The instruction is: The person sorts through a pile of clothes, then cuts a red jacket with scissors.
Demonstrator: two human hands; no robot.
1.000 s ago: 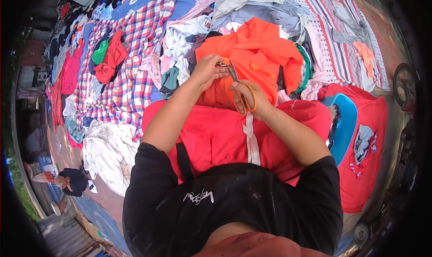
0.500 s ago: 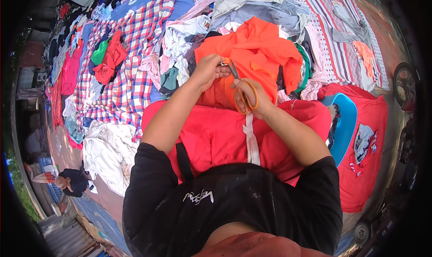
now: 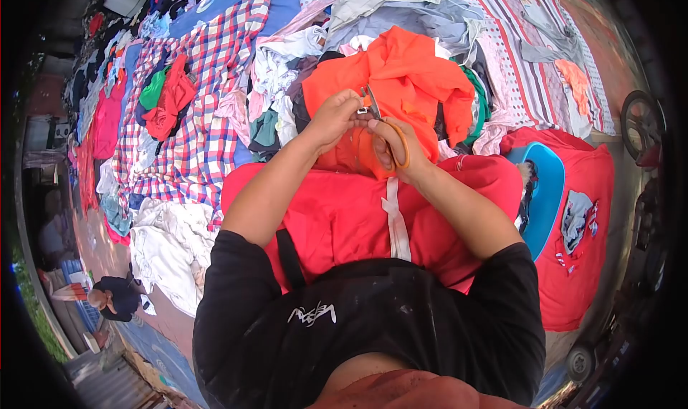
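Orange-handled scissors (image 3: 403, 145) are in my right hand (image 3: 395, 144), fingers in the loops, blades pointing up and slightly left. Just left of the blades, my left hand (image 3: 335, 122) pinches a small orange strip with a light-coloured piece (image 3: 363, 110) on it. Both hands are close together over a bright orange garment (image 3: 401, 72), which lies heaped in front of me. The lower edge of that garment reaches the red cloth (image 3: 322, 201) across my lap. A white strip (image 3: 395, 223) hangs down over the red cloth.
Piled clothes surround me: a checked cloth (image 3: 193, 108) with red and green garments, white clothing (image 3: 168, 248), and a striped sheet (image 3: 523, 72). A blue tub (image 3: 546, 194) stands on red cloth (image 3: 584, 266) at right. A person (image 3: 117, 298) is at far left.
The scissors and my right hand have turned slightly, and the blades are now beside the light-coloured piece. My left hand has shifted a little. The whole view has moved slightly.
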